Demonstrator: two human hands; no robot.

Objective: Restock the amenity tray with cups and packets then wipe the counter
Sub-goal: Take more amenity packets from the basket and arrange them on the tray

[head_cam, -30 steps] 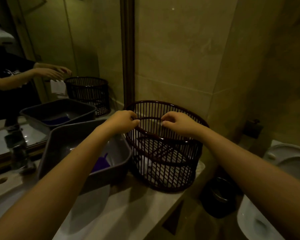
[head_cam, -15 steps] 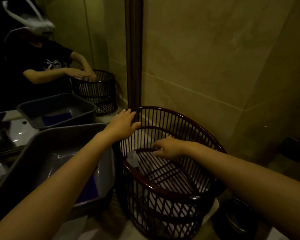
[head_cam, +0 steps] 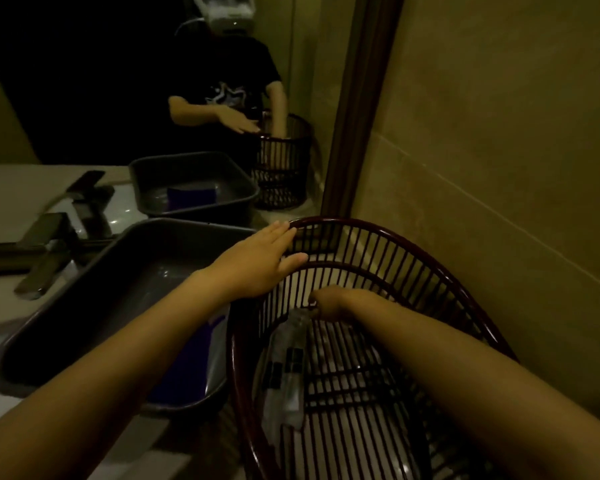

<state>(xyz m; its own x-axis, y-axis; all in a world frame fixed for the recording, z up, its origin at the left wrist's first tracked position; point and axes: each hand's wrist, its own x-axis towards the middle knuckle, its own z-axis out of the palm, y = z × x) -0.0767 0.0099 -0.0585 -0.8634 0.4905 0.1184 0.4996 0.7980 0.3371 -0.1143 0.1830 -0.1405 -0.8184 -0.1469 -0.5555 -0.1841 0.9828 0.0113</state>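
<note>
A dark red slatted basket (head_cam: 430, 271) stands on the counter at the right, against the tiled wall. My left hand (head_cam: 257, 265) lies flat on its near-left rim with fingers spread, holding nothing. My right hand (head_cam: 329, 301) is down inside the basket, its fingers pinched on the top of a clear plastic packet (head_cam: 290, 362) with dark labels that lies along the basket's inner wall. Left of the basket sits a grey plastic tray (head_cam: 84, 306) with a purple packet (head_cam: 187, 375) at its near right end.
A mirror at the back shows a person, the tray and the basket reflected. A metal faucet (head_cam: 45, 258) stands at the left over a white sink. The pale counter (head_cam: 125, 455) runs along the bottom edge.
The view has moved closer and lower over the basket. My right hand went from the rim deeper into the basket and closed on the packet. My left hand stayed on the rim.
</note>
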